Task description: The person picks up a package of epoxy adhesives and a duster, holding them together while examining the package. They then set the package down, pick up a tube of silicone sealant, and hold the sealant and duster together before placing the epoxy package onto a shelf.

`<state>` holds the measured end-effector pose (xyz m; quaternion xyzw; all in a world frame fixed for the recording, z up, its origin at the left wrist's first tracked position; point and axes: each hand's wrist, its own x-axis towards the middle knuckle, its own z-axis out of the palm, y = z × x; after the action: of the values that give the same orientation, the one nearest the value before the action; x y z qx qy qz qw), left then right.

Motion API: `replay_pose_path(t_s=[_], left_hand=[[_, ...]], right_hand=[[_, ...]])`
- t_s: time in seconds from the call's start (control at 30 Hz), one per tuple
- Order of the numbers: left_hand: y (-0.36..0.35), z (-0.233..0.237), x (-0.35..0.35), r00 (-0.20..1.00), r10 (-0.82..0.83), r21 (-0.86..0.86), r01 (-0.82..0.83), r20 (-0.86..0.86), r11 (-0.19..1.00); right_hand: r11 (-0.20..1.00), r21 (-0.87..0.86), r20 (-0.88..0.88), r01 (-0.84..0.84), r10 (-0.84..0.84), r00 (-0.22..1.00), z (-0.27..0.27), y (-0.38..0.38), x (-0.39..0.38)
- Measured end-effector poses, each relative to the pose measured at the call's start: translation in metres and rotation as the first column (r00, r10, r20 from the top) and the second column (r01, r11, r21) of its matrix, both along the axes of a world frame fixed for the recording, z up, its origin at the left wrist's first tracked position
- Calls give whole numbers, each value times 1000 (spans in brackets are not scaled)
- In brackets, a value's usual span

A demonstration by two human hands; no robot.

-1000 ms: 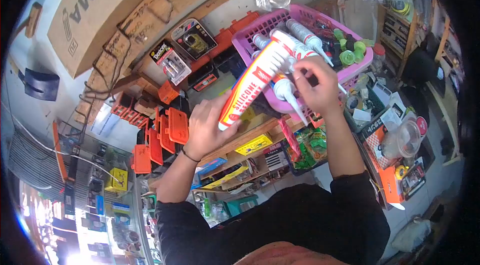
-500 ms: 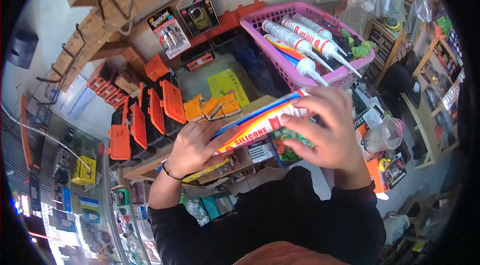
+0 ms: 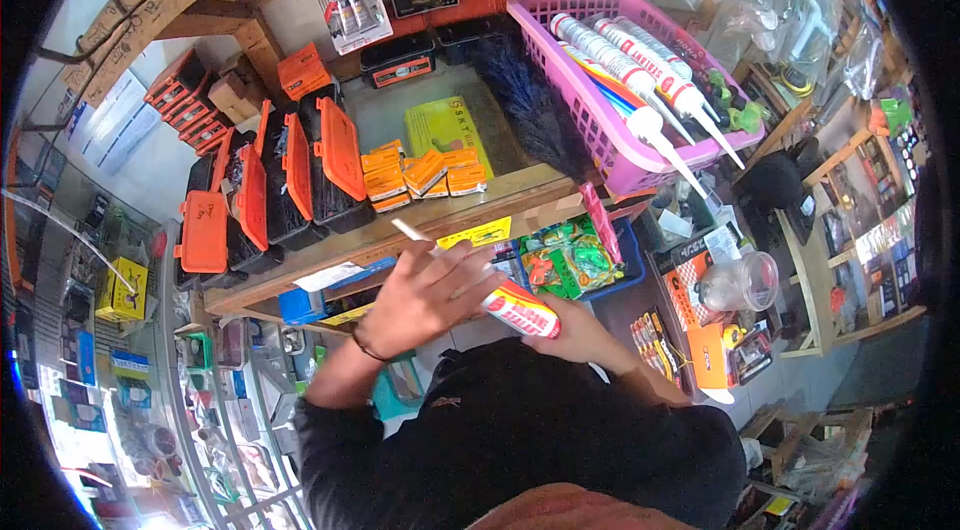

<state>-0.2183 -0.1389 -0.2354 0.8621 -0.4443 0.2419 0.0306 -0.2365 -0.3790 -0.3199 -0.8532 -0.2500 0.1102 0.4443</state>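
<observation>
A silicone sealant cartridge (image 3: 524,309), white, red and yellow, is held at a slant in front of my body. My right hand (image 3: 580,333) grips its lower end from the right side. Over its upper part lie the fingers of my left hand (image 3: 428,298), bent around the tube and hiding much of it. A white nozzle (image 3: 411,231) pokes out above the left hand, pointing up and left. More sealant cartridges (image 3: 640,78) lie in a pink basket (image 3: 560,10) on the counter, nozzles toward me.
On the wooden counter (image 3: 400,225) stand black bins with orange lids (image 3: 340,150), small orange boxes (image 3: 425,173) and a yellow-green box (image 3: 445,130). Below, a blue bin (image 3: 632,265) holds green packets. A clear plastic tub (image 3: 740,283) stands at right. Plastic bags hang upper right.
The cartridge has come down toward my body and turned, its printed base now lower right. My right hand has moved down to that end. The view has shifted.
</observation>
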Motion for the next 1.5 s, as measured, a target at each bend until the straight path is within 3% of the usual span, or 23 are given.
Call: replay_pose_path(t_s=[0.03,0.07,0.17,0.23,0.27,0.3,0.33,0.37,0.43,0.63,0.77,0.83,0.87,0.97,1.0,1.03,1.07,1.17,1.2,1.27,1.3,1.37,1.5], left_hand=[[-5,-3,-6,996,88,-117,-88,-3,989],[-8,-24,-8,990,128,-238,-109,64,965],[-42,-97,-13,975,221,-785,-124,17,607],[-50,-114,-19,972,219,-757,-208,-88,620],[-53,-118,-19,924,-5,-809,-332,-382,485],[-55,-121,-18,765,-269,-797,-480,-585,367],[-52,-123,-16,663,-406,-777,-522,-629,352],[-49,-127,-14,664,-398,-774,-533,-633,342],[-43,-133,-12,325,-810,-733,-657,-488,178],[-33,-126,-5,321,-858,-677,-735,-401,41],[-25,-138,-13,289,-939,-618,-777,-188,-116],[-26,-136,-18,282,-951,-589,-792,-123,-159],[-25,-140,-19,295,-948,-585,-792,-115,-176],[-21,-151,-25,282,-955,-573,-799,-90,-182],[-21,-151,-28,276,-957,-531,-826,-93,-187],[-21,-149,-30,267,-959,-487,-853,-95,-189],[-22,-145,-32,282,-956,-493,-845,-82,-207],[-23,-149,-33,276,-957,-489,-848,-83,-202],[-23,-149,-32,279,-955,-520,-832,-97,-190],[-24,-146,-34,282,-952,-519,-835,-115,-185],[-24,-144,-35,279,-951,-515,-839,-135,-174],[-26,-146,-36,276,-953,-515,-839,-121,-178],[-28,-149,-38,280,-953,-499,-846,-113,-190]], right_hand=[[986,164,-51,25,-17,999,-8,-3,-6],[986,145,-146,87,-65,987,-15,-6,-10],[971,152,-202,183,-151,968,-11,-12,-9],[966,163,-246,202,-158,956,-13,-9,-5],[941,264,-279,210,-134,951,-14,-5,-3],[906,362,-308,218,-104,946,-16,0,-1],[887,412,-357,207,-52,933,-23,5,1],[892,407,-364,198,-40,930,-23,13,2],[809,552,-545,202,167,822,-19,31,5],[846,531,-506,46,273,818,-23,64,8],[971,227,-496,-71,178,850,-1,65,2],[971,-1,-208,-239,234,950,8,54,10],[970,120,-128,-213,228,965,15,48,14],[963,229,115,142,-172,978,35,22,25],[917,277,244,285,-355,903,30,10,33],[903,253,455,348,-428,781,35,-1,42],[851,207,531,482,-511,675,37,-10,49],[737,37,761,675,-458,459,29,-33,69],[741,32,762,671,-453,463,25,-34,74],[774,51,292,631,-616,732,21,-33,85],[774,52,295,631,-616,730,17,-32,91],[786,149,-124,601,-588,800,8,-30,104],[804,201,-209,559,-522,827,-5,-13,101]])
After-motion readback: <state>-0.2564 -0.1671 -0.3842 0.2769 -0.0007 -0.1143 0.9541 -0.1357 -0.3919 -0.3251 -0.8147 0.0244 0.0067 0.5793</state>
